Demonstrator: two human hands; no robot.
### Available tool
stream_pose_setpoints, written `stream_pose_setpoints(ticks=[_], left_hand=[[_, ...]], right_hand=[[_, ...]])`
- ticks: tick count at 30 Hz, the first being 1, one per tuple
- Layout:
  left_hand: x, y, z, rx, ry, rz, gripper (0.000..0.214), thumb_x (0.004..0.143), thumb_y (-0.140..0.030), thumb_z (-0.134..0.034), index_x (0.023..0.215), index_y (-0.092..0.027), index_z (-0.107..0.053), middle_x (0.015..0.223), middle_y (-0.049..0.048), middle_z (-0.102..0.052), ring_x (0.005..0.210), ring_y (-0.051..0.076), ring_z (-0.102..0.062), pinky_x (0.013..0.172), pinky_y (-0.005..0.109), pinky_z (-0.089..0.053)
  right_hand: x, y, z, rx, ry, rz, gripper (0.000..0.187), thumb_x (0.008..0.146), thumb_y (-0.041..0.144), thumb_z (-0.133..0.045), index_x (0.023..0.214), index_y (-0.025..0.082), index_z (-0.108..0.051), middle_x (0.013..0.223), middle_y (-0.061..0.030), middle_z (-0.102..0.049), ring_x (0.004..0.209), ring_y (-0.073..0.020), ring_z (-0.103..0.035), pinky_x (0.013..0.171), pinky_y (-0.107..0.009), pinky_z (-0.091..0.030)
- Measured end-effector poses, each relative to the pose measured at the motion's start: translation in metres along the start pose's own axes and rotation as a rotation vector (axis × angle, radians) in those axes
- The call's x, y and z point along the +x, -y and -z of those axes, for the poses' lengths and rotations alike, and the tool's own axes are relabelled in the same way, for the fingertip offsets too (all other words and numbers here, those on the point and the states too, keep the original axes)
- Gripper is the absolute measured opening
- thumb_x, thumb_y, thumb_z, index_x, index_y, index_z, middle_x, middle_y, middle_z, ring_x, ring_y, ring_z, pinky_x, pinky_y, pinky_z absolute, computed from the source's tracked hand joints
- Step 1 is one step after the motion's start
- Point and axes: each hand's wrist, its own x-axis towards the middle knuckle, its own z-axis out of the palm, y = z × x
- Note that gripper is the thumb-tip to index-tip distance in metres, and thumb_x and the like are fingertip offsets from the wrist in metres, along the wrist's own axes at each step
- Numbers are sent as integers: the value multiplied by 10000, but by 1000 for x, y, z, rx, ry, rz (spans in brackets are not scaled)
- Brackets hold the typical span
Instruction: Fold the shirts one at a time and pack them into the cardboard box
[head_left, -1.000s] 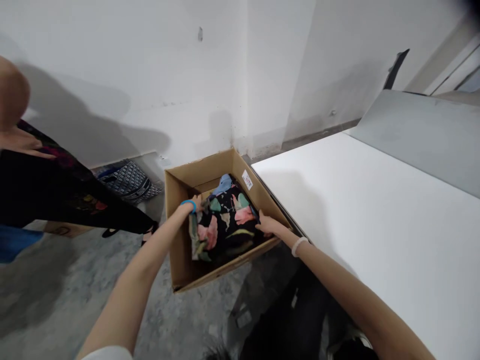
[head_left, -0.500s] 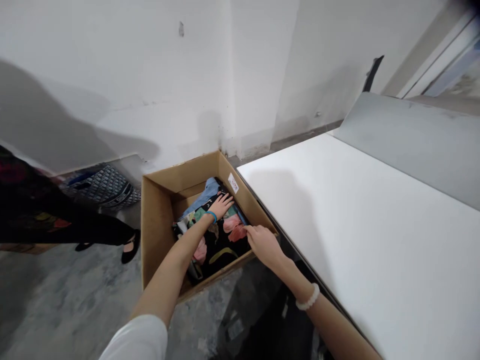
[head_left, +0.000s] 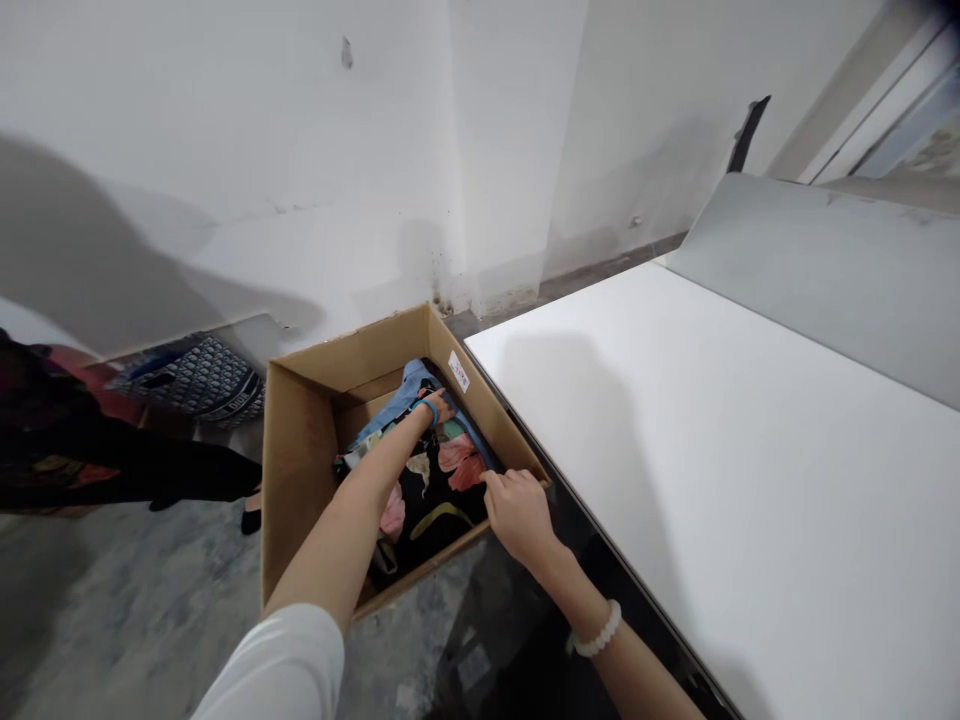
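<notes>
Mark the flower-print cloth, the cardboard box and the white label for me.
Flower-print cloth [head_left: 439,488]: head view, on its black ground below the pink petals.
Cardboard box [head_left: 300,445]: head view, on its left wall's inner face.
White label [head_left: 458,371]: head view, on its middle.

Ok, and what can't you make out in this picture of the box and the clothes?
In the head view:
How far the blue cloth extends: the floral cloth lies over it.
How firmly the left hand and right hand grip: the hands hide their own fingertips.
Writing on the label inside the box: too small.
The other person: upper body cut off by the left edge.
</notes>
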Motion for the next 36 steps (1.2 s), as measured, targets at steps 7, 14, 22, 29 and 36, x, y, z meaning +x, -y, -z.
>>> stream_pose_setpoints(ticks=[7, 14, 22, 29, 36], left_hand=[[12, 16, 14, 88, 7, 14, 209, 866, -177, -508, 1028, -159, -638, 1115, 97, -632, 1127, 223, -534, 1043, 473, -324], [-43, -14, -15, 120, -208, 159, 523, 876, -216, -406, 1386, -98, -395, 1491, 174, -302, 1399, 320, -182, 1125, 547, -59], [-85, -41, -87, 18, -172, 188, 621, 893, -495, -370, 1441, -209, -313, 1528, 139, -224, 1415, 345, -93, 1084, 616, -111], [-81, -34, -108, 3, -146, 208, 599, 898, -472, -356, 1448, -242, -291, 1531, 117, -227, 1412, 339, -120, 1085, 614, -122], [-78, -39, -91, -18, -86, 219, 560, 872, -436, -394, 1408, -273, -385, 1516, 117, -270, 1402, 357, -153, 1085, 617, -112]], right_hand=[[0, 0, -1, 24, -10, -9, 199, 874, 118, -453, 915, 175, -639, 732, -34, -670, 743, -171, -577, 713, -311, -294], [-1, -1, -1, 36, -16, 0, 222, 876, 106, -440, 947, 175, -639, 736, -35, -672, 741, -176, -574, 714, -311, -294], [-2, -2, -2, 59, -34, -9, 211, 859, 92, -447, 894, 178, -637, 719, -31, -667, 715, -180, -574, 714, -302, -292], [-3, -1, -7, 114, -102, -23, 230, 862, 93, -429, 881, 197, -633, 684, -18, -642, 678, -173, -547, 717, -306, -286], [-3, 0, -9, 117, -97, -43, 196, 822, 90, -475, 844, 194, -640, 697, -14, -646, 683, -168, -550, 709, -320, -306]])
